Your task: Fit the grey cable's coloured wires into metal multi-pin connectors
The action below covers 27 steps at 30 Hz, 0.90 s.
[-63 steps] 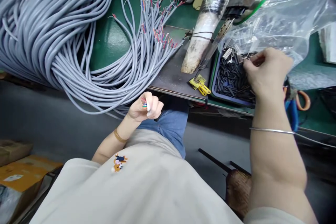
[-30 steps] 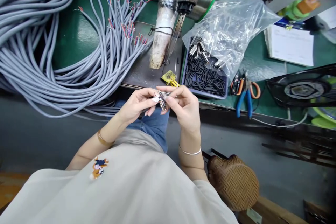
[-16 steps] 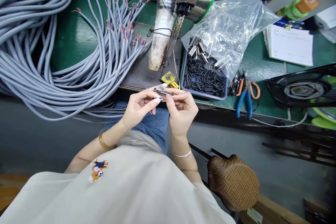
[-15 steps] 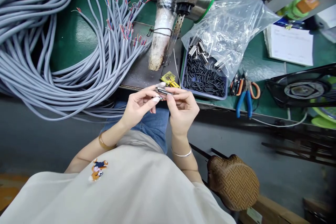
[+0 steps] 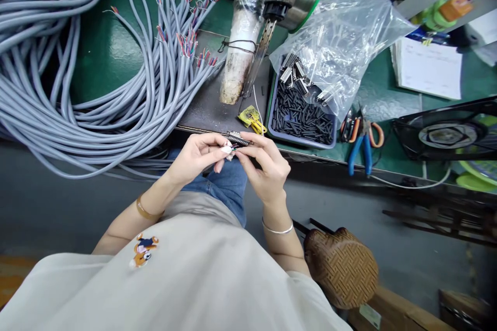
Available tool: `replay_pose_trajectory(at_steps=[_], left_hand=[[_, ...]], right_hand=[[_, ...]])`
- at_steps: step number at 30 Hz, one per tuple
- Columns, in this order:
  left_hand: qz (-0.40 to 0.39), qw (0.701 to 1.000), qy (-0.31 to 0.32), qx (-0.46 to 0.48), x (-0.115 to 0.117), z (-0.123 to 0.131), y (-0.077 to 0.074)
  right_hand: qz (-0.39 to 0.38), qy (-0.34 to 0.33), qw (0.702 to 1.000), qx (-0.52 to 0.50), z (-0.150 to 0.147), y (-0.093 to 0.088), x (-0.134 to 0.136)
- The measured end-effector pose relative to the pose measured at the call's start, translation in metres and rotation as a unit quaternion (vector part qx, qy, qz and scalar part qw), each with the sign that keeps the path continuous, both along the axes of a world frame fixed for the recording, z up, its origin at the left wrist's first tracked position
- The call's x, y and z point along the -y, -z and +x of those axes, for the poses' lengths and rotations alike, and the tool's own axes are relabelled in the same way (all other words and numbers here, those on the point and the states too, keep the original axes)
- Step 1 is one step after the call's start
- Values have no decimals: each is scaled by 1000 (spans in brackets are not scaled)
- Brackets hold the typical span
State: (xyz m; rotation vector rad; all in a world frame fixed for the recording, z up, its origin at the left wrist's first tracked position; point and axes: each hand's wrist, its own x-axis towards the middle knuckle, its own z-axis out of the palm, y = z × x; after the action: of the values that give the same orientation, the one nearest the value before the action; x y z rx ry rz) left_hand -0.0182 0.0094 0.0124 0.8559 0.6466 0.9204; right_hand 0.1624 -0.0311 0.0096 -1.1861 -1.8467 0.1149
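A small metal multi-pin connector (image 5: 238, 139) is held in front of the bench edge, its row of pins facing me. My left hand (image 5: 198, 159) is closed, its finger and thumb pinched at the connector's left end. From the other side my right hand (image 5: 267, 164) is closed too, with fingertips at the right end and just below it. Thin coloured wires (image 5: 233, 148) show between the fingertips; their lower ends are hidden by the hands. Just beyond the fingers, a yellow piece (image 5: 251, 118) lies on a dark board (image 5: 205, 108).
Bundled grey cables (image 5: 128, 114) with stripped coloured ends spread over the left. A soldering iron (image 5: 267, 28) points down beside a wrapped white stick (image 5: 236, 62). Right of them stand a bin (image 5: 302, 138) of black tubes, a clear bag (image 5: 349, 36) with connectors, and pliers (image 5: 363, 147).
The connector has shifted slightly left and turned, now showing its pins more plainly. My right fingers have moved left and reach lower at the wires; my left hand has barely moved.
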Motion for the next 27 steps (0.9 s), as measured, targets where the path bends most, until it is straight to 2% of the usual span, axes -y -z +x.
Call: replay_pose_trajectory(at_steps=[4, 6, 8, 11, 13, 15, 18, 21, 27], left_hand=[[-33, 998, -53, 15, -5, 1, -4], [-36, 996, -82, -3, -7, 3, -5], [-31, 993, -109, -34, -8, 6, -4], [-21, 990, -127, -62, -9, 10, -1], [-15, 990, -129, -64, -9, 12, 1], [-6, 990, -127, -64, -10, 15, 2], [11, 990, -128, -67, -12, 18, 2], [13, 990, -122, -69, -14, 20, 1], [0, 992, -102, -78, -16, 21, 0]], right_hand=[[38, -36, 998, 34, 5, 8, 1], [42, -37, 998, 11, 6, 11, 2], [20, 2, 998, -67, 6, 13, 2], [-35, 84, 975, -203, 3, 11, 1], [-53, 103, 963, -241, 2, 10, -1], [-40, 110, 967, -228, 0, 8, -4], [9, 118, 982, -148, -1, 9, -6], [15, 102, 989, -102, -2, 13, -8], [-43, 85, 979, -180, -3, 16, -9]])
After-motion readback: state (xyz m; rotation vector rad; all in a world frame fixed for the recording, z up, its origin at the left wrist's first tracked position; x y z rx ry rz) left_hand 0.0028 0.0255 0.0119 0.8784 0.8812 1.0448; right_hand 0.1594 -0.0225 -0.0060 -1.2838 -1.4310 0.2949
